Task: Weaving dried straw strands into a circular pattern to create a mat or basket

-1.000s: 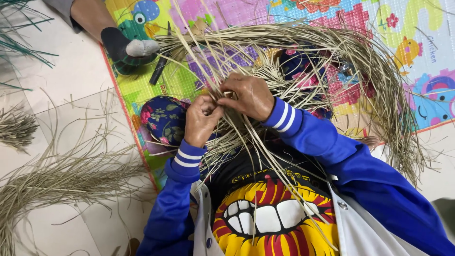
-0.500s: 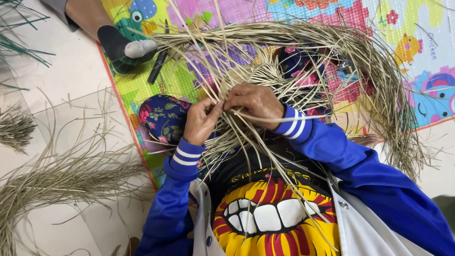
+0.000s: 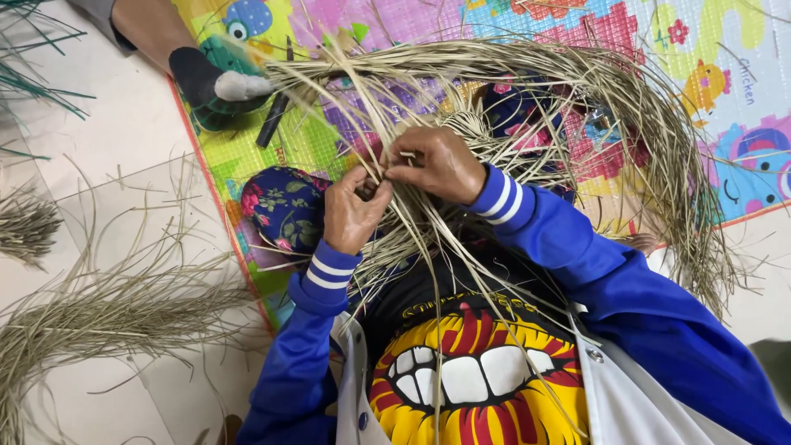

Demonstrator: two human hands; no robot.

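- While the person is sitting on the floor, long dry straw strands (image 3: 461, 272) are hanging down over the printed shirt (image 3: 474, 371), nearest to the camera.
- Just above, the left hand (image 3: 353, 216) is closing on a few thin strands, with thumb and fingers pinching them.
- The right hand (image 3: 441, 163) is touching it at the fingertips and is also pinching strands; compared with half a second ago it is sitting a little higher and further left, so the two hands are working closer together on the same crossing.
- Behind the hands, the small woven start (image 3: 468, 125) is lying partly hidden; its shape is hard to make out.
- Farther away, another person's socked foot (image 3: 218, 86) and a dark tool (image 3: 272, 119) are resting on the colourful play mat (image 3: 247, 156).
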